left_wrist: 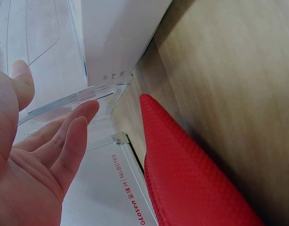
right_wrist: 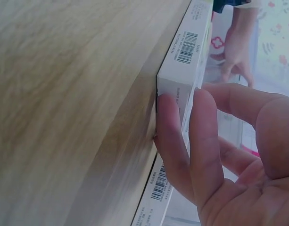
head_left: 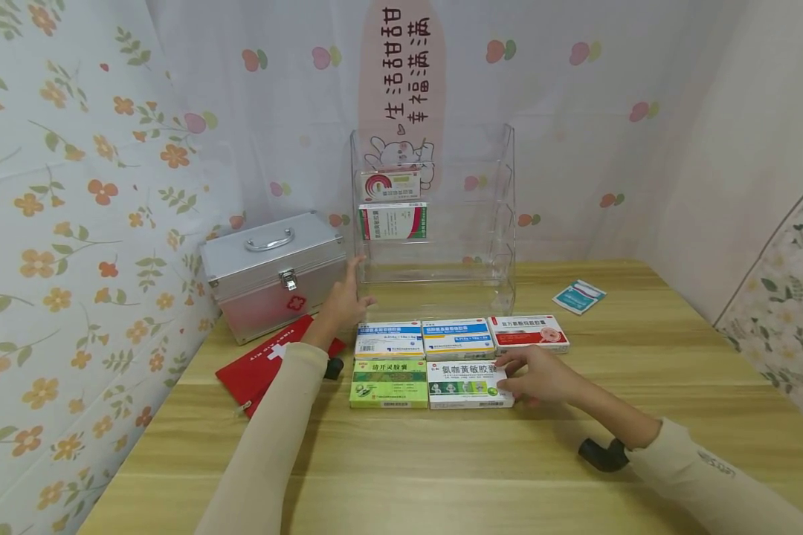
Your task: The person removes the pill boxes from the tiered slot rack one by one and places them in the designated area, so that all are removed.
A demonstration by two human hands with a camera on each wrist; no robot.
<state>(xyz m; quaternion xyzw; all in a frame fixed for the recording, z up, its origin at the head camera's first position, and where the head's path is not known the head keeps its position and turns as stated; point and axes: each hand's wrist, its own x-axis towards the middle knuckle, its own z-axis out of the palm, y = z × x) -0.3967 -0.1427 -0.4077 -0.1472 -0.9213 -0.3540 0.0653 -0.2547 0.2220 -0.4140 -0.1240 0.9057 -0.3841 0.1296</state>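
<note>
Head view, nearest edge first: the white-and-green capsule box (head_left: 471, 386) lies flat on the tabletop (head_left: 401, 468), at the right of the front row, just beside the green Qingkailing capsule box (head_left: 389, 386). The right hand (head_left: 542, 375) holds it at its right end only, fingers bent around that end. Lifted so, its far end would probably droop or twist out of the fingers; dragged sideways, it could shove the green box out of line.

Close behind lie two blue-and-white glucosamine boxes (head_left: 389, 342) (head_left: 458, 339) and a red-and-white capsule box (head_left: 530, 334), so a low lift could snag them. On the left, the sleeve crosses over the red first-aid pouch (head_left: 247, 371); a careless pull back might drag it.

Beyond, the left hand (head_left: 341, 306) is spread at the clear display rack's (head_left: 435, 295) left side; whether it touches, I cannot tell. The rack looks light, so a hard push could skid it or topple the two boxes (head_left: 391, 186) (head_left: 392, 223) standing inside, or knock the neighbouring aluminium case (head_left: 274, 271).
</note>
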